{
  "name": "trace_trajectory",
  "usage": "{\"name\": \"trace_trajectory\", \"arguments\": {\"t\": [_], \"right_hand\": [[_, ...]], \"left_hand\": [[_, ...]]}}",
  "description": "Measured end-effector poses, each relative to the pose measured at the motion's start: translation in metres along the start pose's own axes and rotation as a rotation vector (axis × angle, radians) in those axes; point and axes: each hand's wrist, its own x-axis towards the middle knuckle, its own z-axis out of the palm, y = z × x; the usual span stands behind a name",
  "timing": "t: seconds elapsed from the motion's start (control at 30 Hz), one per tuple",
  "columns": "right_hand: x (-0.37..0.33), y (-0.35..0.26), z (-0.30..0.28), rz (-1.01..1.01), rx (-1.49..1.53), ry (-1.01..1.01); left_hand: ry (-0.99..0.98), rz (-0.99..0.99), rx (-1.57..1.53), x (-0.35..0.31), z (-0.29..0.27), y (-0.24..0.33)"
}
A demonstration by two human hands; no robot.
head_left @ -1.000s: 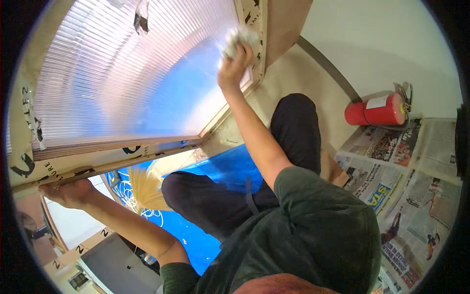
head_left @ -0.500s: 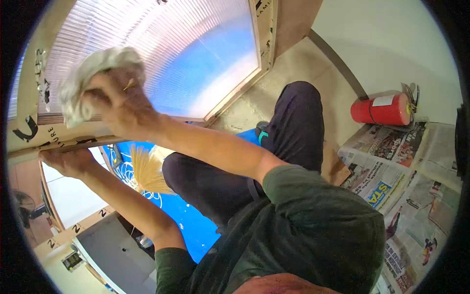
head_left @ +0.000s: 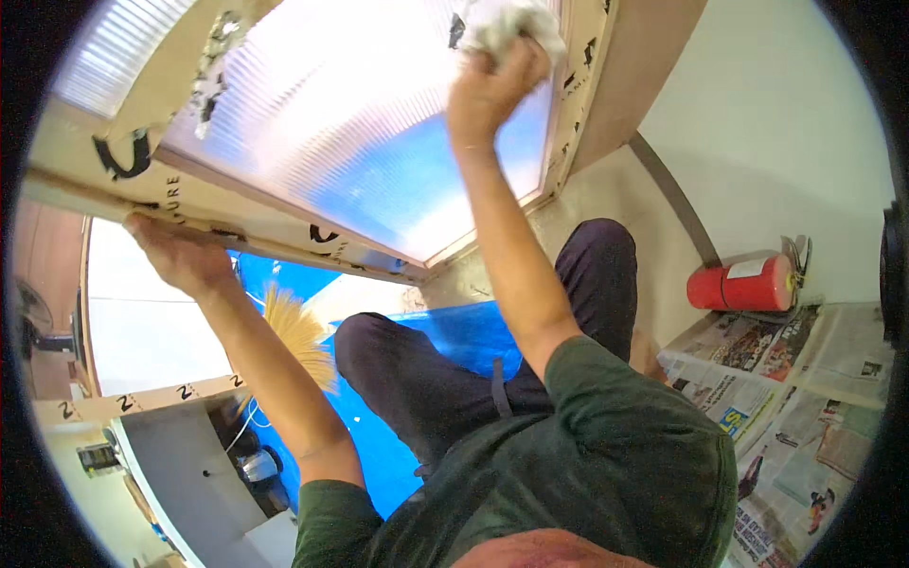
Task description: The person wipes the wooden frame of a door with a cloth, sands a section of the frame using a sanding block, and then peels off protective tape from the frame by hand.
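A ribbed translucent panel [head_left: 379, 142] is set in a frame [head_left: 256, 210] covered in tan, black-printed tape. High up near the panel's right side, my right hand [head_left: 488, 95] grips a crumpled white cloth [head_left: 514, 30] against or close to the surface; motion blurs both a little. My left hand [head_left: 185, 257] holds the near edge of the frame at the left, with part of its fingers hidden by the edge.
A broom head [head_left: 298, 331] of straw bristles lies on the blue sheet [head_left: 379, 473] beside my knee. To the right, a red fire extinguisher [head_left: 743, 284] lies by the wall near spread newspapers [head_left: 805, 417]. A grey cabinet [head_left: 194, 473] stands at lower left.
My right hand has swept the cloth from the panel's left side across to its upper right. My left hand still holds the frame edge, and the whole view has shifted.
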Motion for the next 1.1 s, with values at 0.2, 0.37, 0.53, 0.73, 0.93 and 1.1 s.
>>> {"name": "trace_trajectory", "arguments": {"t": [0.2,0.37,0.53,0.73,0.93,1.1], "right_hand": [[-0.116,-0.155,-0.024,-0.359,0.431,-0.489],[-0.006,-0.044,-0.002,-0.484,0.277,-0.525],[0.123,-0.031,0.009,-0.261,-0.021,-0.096],[-0.006,-0.142,0.031,-0.202,0.071,-0.138],[-0.069,-0.189,-0.006,-0.394,0.451,-0.573],[-0.008,-0.209,-0.014,0.739,0.869,-0.316]], "left_hand": [[-0.052,-0.034,-0.016,0.005,-0.003,-0.005],[-0.112,0.007,-0.114,0.011,0.002,0.003],[-0.087,0.035,-0.142,0.003,0.010,0.002],[-0.069,0.069,-0.048,0.009,0.003,-0.008],[-0.053,0.071,-0.056,0.015,-0.009,-0.011],[-0.075,0.020,-0.218,0.004,0.019,0.006]]}}
